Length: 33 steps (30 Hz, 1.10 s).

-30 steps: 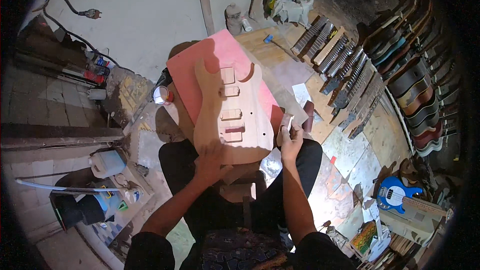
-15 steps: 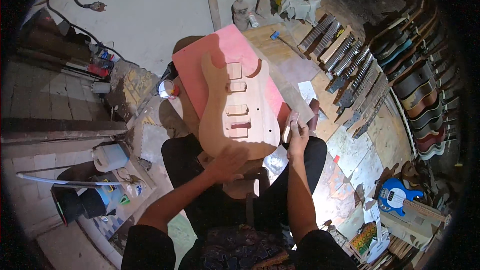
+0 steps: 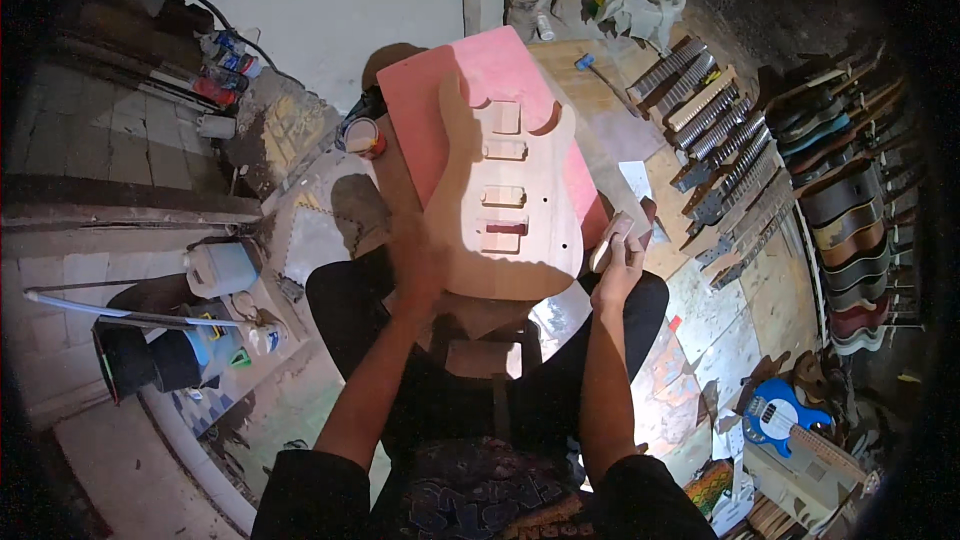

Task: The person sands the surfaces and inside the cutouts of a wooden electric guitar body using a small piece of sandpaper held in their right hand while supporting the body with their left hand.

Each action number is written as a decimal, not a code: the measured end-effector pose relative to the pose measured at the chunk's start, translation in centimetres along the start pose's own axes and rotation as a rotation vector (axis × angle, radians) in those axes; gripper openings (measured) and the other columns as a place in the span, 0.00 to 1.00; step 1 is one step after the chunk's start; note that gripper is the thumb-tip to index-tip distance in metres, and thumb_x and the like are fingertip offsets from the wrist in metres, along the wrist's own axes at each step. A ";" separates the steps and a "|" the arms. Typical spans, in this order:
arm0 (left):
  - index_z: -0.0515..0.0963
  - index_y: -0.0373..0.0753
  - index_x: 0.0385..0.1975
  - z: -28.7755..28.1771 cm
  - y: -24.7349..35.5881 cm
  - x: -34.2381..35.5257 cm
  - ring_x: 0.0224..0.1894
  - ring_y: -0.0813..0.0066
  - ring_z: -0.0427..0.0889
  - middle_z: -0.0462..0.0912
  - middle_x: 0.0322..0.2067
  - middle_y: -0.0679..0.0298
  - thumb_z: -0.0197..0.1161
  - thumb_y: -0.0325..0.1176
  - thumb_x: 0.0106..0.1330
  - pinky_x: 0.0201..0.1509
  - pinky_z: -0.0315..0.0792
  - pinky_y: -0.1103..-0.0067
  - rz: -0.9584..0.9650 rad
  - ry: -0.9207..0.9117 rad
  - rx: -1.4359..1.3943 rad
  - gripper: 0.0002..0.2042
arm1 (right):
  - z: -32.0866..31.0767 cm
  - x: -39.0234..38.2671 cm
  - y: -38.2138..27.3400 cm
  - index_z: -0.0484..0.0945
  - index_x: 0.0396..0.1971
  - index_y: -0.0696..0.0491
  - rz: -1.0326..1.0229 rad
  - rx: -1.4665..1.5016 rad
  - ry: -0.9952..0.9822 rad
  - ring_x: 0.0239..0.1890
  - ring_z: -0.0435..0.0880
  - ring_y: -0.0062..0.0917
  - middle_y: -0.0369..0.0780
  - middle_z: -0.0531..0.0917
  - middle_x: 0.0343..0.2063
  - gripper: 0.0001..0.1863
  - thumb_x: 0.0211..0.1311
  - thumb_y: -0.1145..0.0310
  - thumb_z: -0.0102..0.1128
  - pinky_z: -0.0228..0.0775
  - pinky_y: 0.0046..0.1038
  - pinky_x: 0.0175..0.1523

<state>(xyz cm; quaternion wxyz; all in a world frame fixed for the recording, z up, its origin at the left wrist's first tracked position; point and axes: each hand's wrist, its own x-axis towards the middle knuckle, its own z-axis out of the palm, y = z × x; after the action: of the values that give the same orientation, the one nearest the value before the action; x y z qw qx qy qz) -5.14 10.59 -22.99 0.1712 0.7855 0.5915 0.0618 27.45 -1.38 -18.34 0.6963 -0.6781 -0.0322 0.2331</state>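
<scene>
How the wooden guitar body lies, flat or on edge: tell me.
Flat: the guitar body lies over the pink board, its broad face turned toward the camera.

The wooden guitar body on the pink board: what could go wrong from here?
The guitar body could slide if bumped, as it seems to lie loose on the pink board. The can close beside the board's left edge might get knocked over. The body's left side lies in shade near the left hand, where a flaw could go unseen.
</scene>
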 end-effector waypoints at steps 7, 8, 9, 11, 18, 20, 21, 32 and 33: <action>0.67 0.52 0.72 -3.2 7.2 -7.1 0.78 0.45 0.51 0.54 0.77 0.54 0.65 0.52 0.66 0.79 0.44 0.47 0.816 -0.476 -0.181 0.34 | 0.1 -0.4 0.6 0.76 0.55 0.60 -0.049 -0.049 -0.014 0.51 0.81 0.27 0.42 0.82 0.50 0.19 0.69 0.67 0.67 0.73 0.28 0.58; 0.69 0.58 0.71 -3.2 6.7 -6.8 0.79 0.47 0.50 0.54 0.77 0.56 0.64 0.53 0.66 0.79 0.43 0.47 0.789 -0.434 -0.125 0.32 | 0.0 -0.2 0.7 0.76 0.55 0.60 -0.040 -0.048 -0.016 0.51 0.81 0.27 0.42 0.82 0.50 0.18 0.69 0.68 0.66 0.73 0.28 0.58; 0.71 0.64 0.69 -3.6 6.3 -6.2 0.79 0.48 0.50 0.54 0.77 0.57 0.63 0.54 0.66 0.79 0.42 0.47 0.758 -0.397 -0.071 0.29 | 0.0 -0.4 0.7 0.76 0.54 0.60 -0.027 -0.050 -0.017 0.51 0.81 0.27 0.42 0.82 0.50 0.18 0.70 0.68 0.66 0.73 0.28 0.58; 0.73 0.73 0.66 -3.2 6.1 -6.2 0.79 0.49 0.50 0.54 0.77 0.59 0.63 0.54 0.66 0.79 0.42 0.46 0.731 -0.347 -0.020 0.26 | -0.4 -0.6 0.7 0.76 0.55 0.60 0.019 -0.019 -0.032 0.52 0.80 0.26 0.41 0.82 0.50 0.18 0.69 0.69 0.66 0.72 0.28 0.59; 0.71 0.62 0.69 0.3 5.2 -4.5 0.79 0.48 0.49 0.52 0.77 0.52 0.67 0.54 0.63 0.77 0.44 0.46 0.542 -0.209 -0.026 0.32 | -1.0 0.1 0.8 0.79 0.50 0.57 0.138 0.158 -0.141 0.52 0.79 0.22 0.38 0.82 0.48 0.14 0.69 0.69 0.66 0.69 0.25 0.58; 0.70 0.50 0.70 0.5 4.4 -2.6 0.77 0.44 0.52 0.54 0.75 0.46 0.68 0.53 0.64 0.76 0.47 0.46 0.319 -0.054 -0.063 0.34 | -0.5 -0.5 0.5 0.79 0.48 0.56 0.157 0.151 -0.173 0.51 0.78 0.21 0.36 0.83 0.46 0.12 0.69 0.69 0.66 0.69 0.25 0.56; 0.69 0.43 0.70 -0.2 3.9 -0.7 0.75 0.42 0.55 0.57 0.74 0.43 0.68 0.52 0.64 0.76 0.49 0.47 0.235 0.082 -0.130 0.36 | -0.8 -0.6 0.3 0.80 0.47 0.55 0.154 0.160 -0.183 0.50 0.78 0.20 0.36 0.83 0.46 0.11 0.69 0.69 0.66 0.69 0.24 0.56; 0.72 0.27 0.60 -3.6 7.0 4.6 0.56 0.42 0.77 0.78 0.54 0.39 0.75 0.46 0.61 0.62 0.70 0.58 -0.308 0.112 -0.435 0.34 | -0.1 -1.2 -0.4 0.78 0.41 0.54 0.168 0.110 -0.151 0.45 0.77 0.19 0.33 0.81 0.40 0.05 0.71 0.70 0.62 0.68 0.24 0.53; 0.72 0.27 0.59 -4.3 8.2 4.4 0.55 0.44 0.79 0.79 0.53 0.40 0.75 0.46 0.61 0.61 0.71 0.60 -0.359 0.072 -0.515 0.34 | -0.5 -0.6 -0.7 0.78 0.42 0.55 0.148 0.045 -0.138 0.46 0.77 0.20 0.33 0.81 0.41 0.06 0.71 0.70 0.62 0.68 0.24 0.54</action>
<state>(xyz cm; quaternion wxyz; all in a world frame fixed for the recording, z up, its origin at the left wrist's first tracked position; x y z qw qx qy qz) 2.29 13.63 -16.65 0.3517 0.5967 0.6912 0.2061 27.30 -2.09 -17.53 0.6882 -0.6452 -0.0248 0.3308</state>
